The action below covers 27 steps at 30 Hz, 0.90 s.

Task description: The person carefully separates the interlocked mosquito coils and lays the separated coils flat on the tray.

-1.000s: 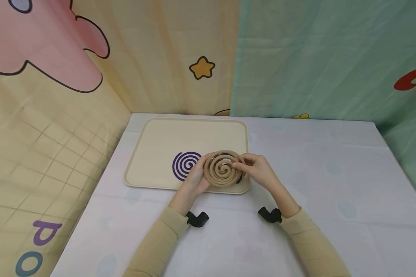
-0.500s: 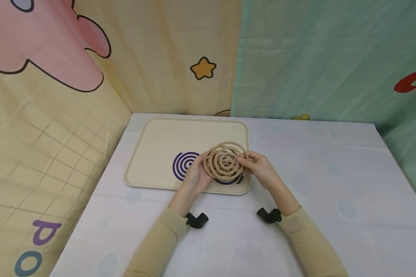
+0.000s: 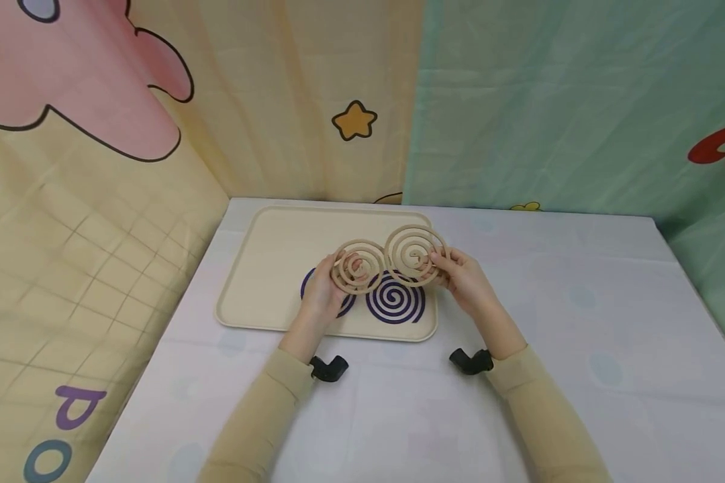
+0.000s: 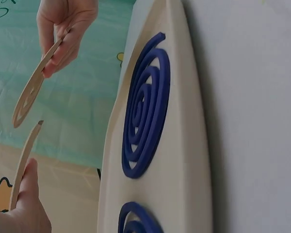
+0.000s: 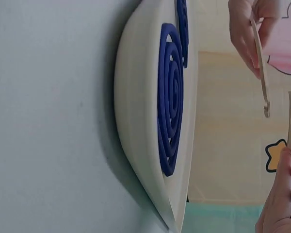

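Observation:
Two tan mosquito coils are held above the tray. My left hand grips the left mosquito coil by its left side, with fingers behind it. By its right edge, the right mosquito coil is pinched between thumb and fingers of my right hand. Their inner edges nearly meet in the head view, while the left wrist view has a gap between the right coil and the left coil. Below lies a dark blue mosquito coil on the tray; another blue coil is partly hidden by my left hand.
The cream tray has a raised rim and sits at the back left of the white-covered table. Black wrist mounts stick out inward from both cuffs. Printed cloth hangs behind the table.
The two tan coils were nested as one disc, then partly apart; now each hand has one. My left hand moved left and up, my right hand slightly right and up.

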Tool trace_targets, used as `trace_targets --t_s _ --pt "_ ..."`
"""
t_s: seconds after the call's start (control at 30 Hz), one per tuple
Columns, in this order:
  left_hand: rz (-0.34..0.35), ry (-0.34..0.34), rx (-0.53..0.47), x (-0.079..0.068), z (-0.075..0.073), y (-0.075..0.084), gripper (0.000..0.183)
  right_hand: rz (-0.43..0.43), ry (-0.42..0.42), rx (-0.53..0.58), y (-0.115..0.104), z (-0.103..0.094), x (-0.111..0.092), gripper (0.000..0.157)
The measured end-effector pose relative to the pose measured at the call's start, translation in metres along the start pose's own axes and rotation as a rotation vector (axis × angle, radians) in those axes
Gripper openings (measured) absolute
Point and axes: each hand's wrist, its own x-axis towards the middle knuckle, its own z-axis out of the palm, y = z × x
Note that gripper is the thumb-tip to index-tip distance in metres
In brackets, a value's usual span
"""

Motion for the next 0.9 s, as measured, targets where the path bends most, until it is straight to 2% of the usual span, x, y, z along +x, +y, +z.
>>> trace_targets --t_s 0.13,0.27,0.43,0.6,0.73,0.9 --pt "0.006 0.093 -0.064 0.013 -0.006 0.013 0.031 0.006 0.023 0.038 -0.005 -0.003 0.010 0.017" --pt "0.016 0.138 -0.113 0.028 -0.012 0.025 0.027 0.020 0.051 0.023 -0.008 -0.003 0.021 0.021" --pt "0.011 0.151 -0.076 0.045 -0.021 0.036 0.028 0.040 0.072 -0.039 -0.009 -0.001 0.037 0.027" --pt "-0.058 0.133 -0.045 0.062 -0.027 0.044 0.030 0.064 0.093 -0.080 -0.006 0.001 0.053 0.022" --pt "-0.113 0.140 -0.023 0.073 -0.030 0.045 0.041 0.105 0.096 -0.148 -0.002 0.005 0.064 0.018" --pt "-0.143 0.154 0.010 0.084 -0.031 0.042 0.046 0.156 0.091 -0.218 -0.001 0.008 0.072 0.016"
